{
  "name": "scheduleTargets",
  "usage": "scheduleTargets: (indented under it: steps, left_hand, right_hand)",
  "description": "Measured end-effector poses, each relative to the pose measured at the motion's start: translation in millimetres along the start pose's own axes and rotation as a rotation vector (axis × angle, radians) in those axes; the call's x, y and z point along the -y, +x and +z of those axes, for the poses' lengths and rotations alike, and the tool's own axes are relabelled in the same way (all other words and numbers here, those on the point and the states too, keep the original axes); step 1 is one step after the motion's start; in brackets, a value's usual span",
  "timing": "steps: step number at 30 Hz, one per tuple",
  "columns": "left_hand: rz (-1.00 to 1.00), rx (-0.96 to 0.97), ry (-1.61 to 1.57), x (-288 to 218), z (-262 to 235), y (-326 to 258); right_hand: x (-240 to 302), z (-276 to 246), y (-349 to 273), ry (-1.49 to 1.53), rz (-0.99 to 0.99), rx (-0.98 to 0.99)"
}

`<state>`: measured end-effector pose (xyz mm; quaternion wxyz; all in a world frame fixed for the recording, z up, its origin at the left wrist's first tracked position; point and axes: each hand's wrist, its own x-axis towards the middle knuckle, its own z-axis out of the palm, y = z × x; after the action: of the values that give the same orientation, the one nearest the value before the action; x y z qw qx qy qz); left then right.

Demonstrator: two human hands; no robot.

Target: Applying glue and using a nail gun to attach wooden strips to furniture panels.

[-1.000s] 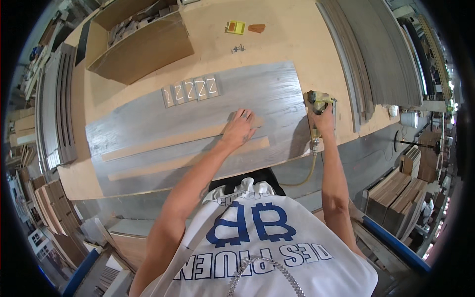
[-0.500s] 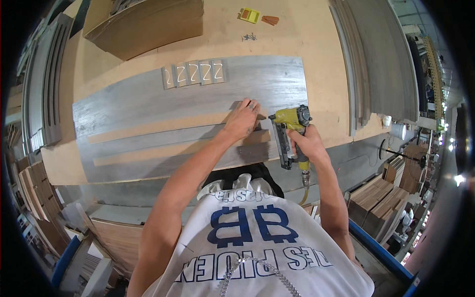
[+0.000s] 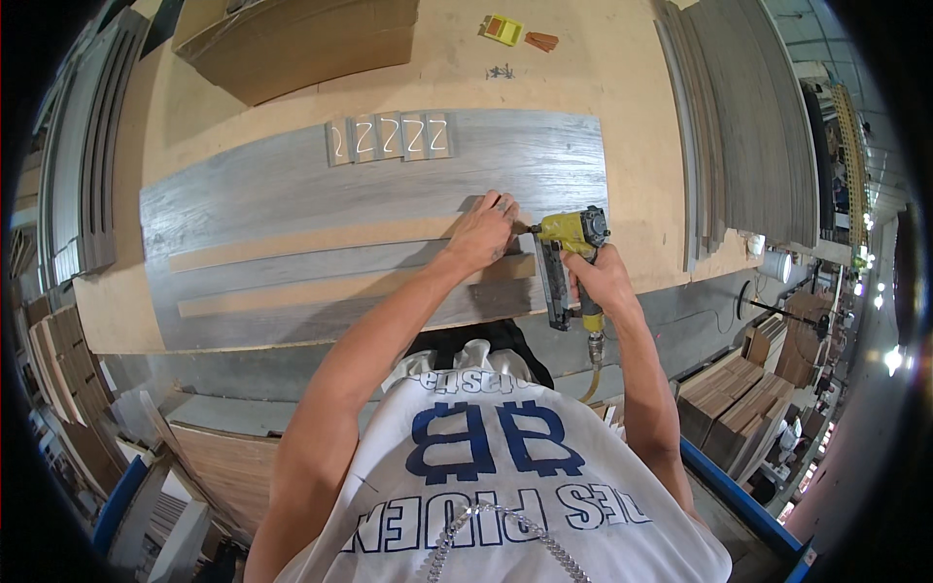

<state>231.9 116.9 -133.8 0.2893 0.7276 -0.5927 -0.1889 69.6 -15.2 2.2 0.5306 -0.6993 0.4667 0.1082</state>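
Note:
A long grey wood-grain board [image 3: 389, 185] lies flat on the table, with two narrow tan-faced strips on it, the far strip [image 3: 321, 245] and the near strip [image 3: 321, 292]. My left hand [image 3: 486, 231] holds the right end of the far strip, its fingers bent over it and covering part of it. In my right hand [image 3: 604, 279] is a yellow-green and black nail gun [image 3: 566, 233], its hose hanging from the grip. The gun's nose points left, at the far strip's right end beside my left fingertips; whether it touches cannot be made out.
Several small grey blocks [image 3: 391, 138] bearing white squiggles sit along the board's far edge. Beyond are a cardboard box [image 3: 301, 53], a yellow case [image 3: 502, 30], orange sticks [image 3: 541, 42] and loose screws [image 3: 501, 72]. Grey panels are stacked at left [image 3: 83, 165] and right [image 3: 758, 126].
The view has shifted slightly. Both hands and the nail gun stay in nearly the same place against the far strip's end.

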Motion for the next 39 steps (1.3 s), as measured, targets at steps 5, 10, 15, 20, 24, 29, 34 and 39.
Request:
scheduleTargets:
  steps: [5, 10, 15, 20, 24, 29, 34, 39]
  left_hand:
    - [-0.009, 0.009, 0.002, 0.2, 1.7, 0.2]
    - [0.01, -0.003, -0.028, 4.8, 8.8, -0.5]
    - [0.039, -0.081, -0.064, 4.2, 7.4, -4.0]
    - [0.061, -0.014, -0.001, 1.0, 2.8, -3.1]
    - [-0.004, -0.038, 0.039, -1.7, -7.2, -13.6]
    - [-0.111, 0.017, 0.091, 11.9, -31.1, -33.8]
    - [-0.093, 0.08, 0.079, 21.5, -30.7, -30.6]
    - [-0.066, 0.045, 0.125, 19.7, -29.1, -30.8]
  right_hand:
    - [0.8, 2.2, -1.3, -0.08, -0.004, -0.034]
    - [8.4, 4.4, -0.5, -0.069, -0.021, -0.039]
    - [22.1, 3.9, 10.3, -0.03, -0.063, -0.062]
    - [10.6, 7.1, 19.6, -0.123, -0.065, -0.079]
    - [14.6, 5.7, 19.2, -0.164, -0.07, -0.05]
    - [0.6, -5.0, -25.0, 0.065, -0.027, -0.074]
    - [-5.9, 13.0, -47.6, 0.082, 0.024, -0.01]
    - [5.4, 27.1, -43.8, 0.119, 0.091, 0.006]
